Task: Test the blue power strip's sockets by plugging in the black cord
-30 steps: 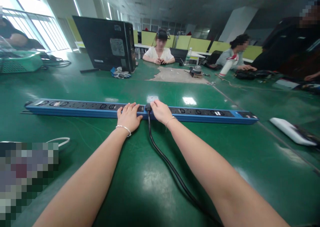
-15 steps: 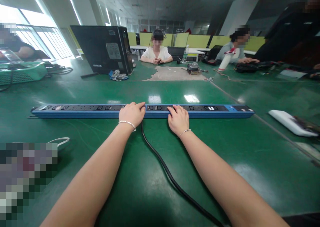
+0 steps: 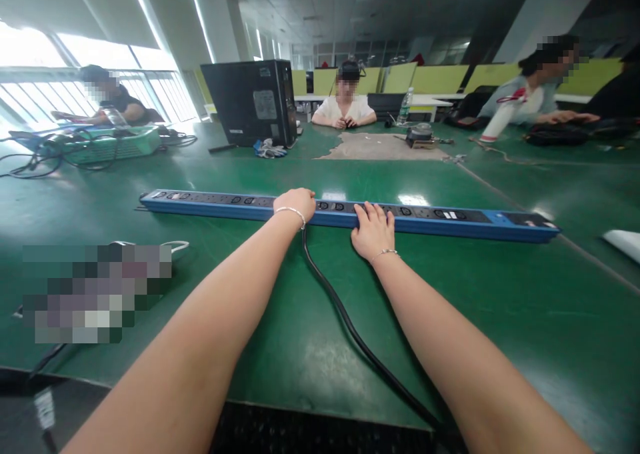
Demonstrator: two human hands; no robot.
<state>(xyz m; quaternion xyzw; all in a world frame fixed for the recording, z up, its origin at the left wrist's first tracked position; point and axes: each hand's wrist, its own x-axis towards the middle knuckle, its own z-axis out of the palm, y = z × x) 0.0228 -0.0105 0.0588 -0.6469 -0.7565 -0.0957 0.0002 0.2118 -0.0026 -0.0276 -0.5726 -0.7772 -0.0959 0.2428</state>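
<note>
A long blue power strip (image 3: 450, 227) with black sockets on top lies across the green table (image 3: 310, 347). My left hand (image 3: 296, 207) is closed at its middle, around the head of a black cable; the plug itself is hidden under the fingers. From that hand the black cable (image 3: 345, 314) runs down to the near edge. My right hand (image 3: 375, 231) rests on the strip a little to the right, its fingers spread over the sockets and front edge.
At the left is a pixelated object (image 3: 100, 294). Behind it sits a green basket (image 3: 115, 144) with cables. A black computer case (image 3: 250, 104), gloves (image 3: 270, 149) and a bottle (image 3: 405, 107) stand farther back. Several people sit around the table.
The view has swung left and tilted, so the strip appears farther right and slanted, and the table's near edge shows. Both hands remain on the strip.
</note>
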